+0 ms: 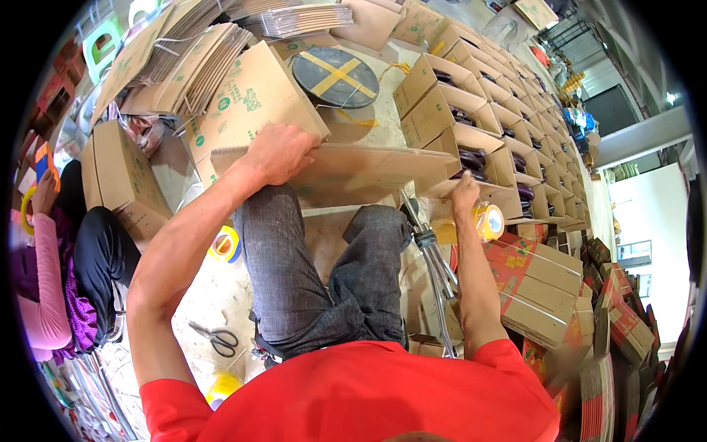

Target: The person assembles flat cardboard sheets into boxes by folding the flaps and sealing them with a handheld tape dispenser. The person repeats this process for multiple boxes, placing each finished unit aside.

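A brown cardboard box [353, 175], partly folded out, stands across my knees with its long side toward me. My left hand [283, 153] is closed over its upper edge near the left end. At the far right end my right hand [465, 193] closes on the box's edge; its fingertips are partly hidden. Just below that hand is a roll of yellow tape [488, 221]. A metal stand with several thin legs [434, 265] rises beside my right knee, its top close to the box. Behind the left hand leans another flat printed carton [243, 103].
Rows of open cartons [482, 144] holding eggplants [471, 158] fill the right. A round black stool [335, 77] with yellow tape stands ahead. Scissors [215, 338] and a tape roll [224, 244] lie at left. Another person [55, 272] sits far left. Bundled cartons [541, 283] lie right.
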`<state>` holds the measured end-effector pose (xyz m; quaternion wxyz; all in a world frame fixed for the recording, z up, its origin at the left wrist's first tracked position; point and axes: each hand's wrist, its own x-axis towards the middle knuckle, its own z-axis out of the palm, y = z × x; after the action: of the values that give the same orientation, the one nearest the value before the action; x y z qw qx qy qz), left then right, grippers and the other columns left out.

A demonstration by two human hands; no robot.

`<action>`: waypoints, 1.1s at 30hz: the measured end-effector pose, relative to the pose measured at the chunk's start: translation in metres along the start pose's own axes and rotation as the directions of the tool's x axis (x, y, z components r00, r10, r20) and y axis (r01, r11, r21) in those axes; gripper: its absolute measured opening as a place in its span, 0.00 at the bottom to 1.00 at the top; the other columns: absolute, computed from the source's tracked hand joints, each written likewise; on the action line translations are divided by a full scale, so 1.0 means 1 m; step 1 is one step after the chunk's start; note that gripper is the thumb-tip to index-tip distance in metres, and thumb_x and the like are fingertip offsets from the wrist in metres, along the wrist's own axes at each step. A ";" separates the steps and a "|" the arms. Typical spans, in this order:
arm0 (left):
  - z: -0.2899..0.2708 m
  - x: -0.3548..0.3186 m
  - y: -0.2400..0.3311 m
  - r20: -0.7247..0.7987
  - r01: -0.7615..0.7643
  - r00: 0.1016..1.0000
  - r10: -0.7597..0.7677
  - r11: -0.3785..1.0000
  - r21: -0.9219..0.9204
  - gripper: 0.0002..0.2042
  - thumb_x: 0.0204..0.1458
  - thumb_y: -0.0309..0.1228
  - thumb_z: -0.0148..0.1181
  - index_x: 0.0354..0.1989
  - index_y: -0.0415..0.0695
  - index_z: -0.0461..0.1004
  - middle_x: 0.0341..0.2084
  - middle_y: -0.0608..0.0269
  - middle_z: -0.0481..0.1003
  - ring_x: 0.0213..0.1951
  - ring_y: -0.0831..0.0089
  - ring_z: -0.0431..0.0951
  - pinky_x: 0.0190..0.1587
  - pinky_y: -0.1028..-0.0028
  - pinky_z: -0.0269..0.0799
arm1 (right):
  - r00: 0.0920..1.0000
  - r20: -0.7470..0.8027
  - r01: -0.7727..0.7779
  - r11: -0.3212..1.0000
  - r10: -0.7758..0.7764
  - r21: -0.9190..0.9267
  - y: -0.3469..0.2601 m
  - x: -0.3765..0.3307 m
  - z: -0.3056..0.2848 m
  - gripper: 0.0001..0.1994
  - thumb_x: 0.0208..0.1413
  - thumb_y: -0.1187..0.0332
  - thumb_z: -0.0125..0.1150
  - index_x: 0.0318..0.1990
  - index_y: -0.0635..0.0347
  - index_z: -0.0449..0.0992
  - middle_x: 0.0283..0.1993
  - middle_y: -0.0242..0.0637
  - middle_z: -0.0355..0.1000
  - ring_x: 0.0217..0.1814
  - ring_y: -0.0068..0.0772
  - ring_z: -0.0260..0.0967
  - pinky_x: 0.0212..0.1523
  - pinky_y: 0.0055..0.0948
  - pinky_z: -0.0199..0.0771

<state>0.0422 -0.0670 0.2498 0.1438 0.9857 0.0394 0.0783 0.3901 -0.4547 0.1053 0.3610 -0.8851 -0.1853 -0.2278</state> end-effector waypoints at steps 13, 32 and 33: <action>0.069 0.044 -0.039 0.224 -0.110 0.933 0.281 0.816 -0.568 0.15 0.59 0.40 0.65 0.45 0.41 0.78 0.34 0.55 0.79 0.38 0.58 0.80 0.44 0.58 0.73 | 0.747 0.421 -0.660 0.499 0.515 0.561 -0.111 -0.021 0.044 0.39 0.68 0.36 0.47 0.72 0.60 0.55 0.65 0.42 0.62 0.62 0.41 0.65 0.59 0.50 0.69; 0.045 -0.011 -0.056 0.465 0.365 0.885 -0.009 0.634 -0.682 0.25 0.66 0.50 0.55 0.43 0.35 0.80 0.32 0.61 0.77 0.40 0.71 0.74 0.47 0.69 0.68 | 0.485 0.705 -0.872 0.338 0.517 0.353 -0.126 -0.023 0.025 0.23 0.67 0.61 0.50 0.66 0.60 0.64 0.66 0.46 0.60 0.63 0.55 0.60 0.51 0.61 0.79; 0.046 -0.011 -0.056 0.444 0.355 0.895 -0.026 0.643 -0.678 0.25 0.66 0.50 0.55 0.42 0.35 0.80 0.32 0.60 0.77 0.39 0.70 0.74 0.47 0.68 0.68 | 0.491 0.695 -0.871 0.315 0.525 0.377 -0.127 -0.020 0.026 0.20 0.65 0.64 0.50 0.62 0.61 0.67 0.59 0.44 0.66 0.54 0.49 0.66 0.46 0.57 0.83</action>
<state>0.0358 -0.0276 0.1882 0.5460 0.8239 0.0801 -0.1289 0.3176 -0.3538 0.1486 0.6726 -0.6883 0.0847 0.2582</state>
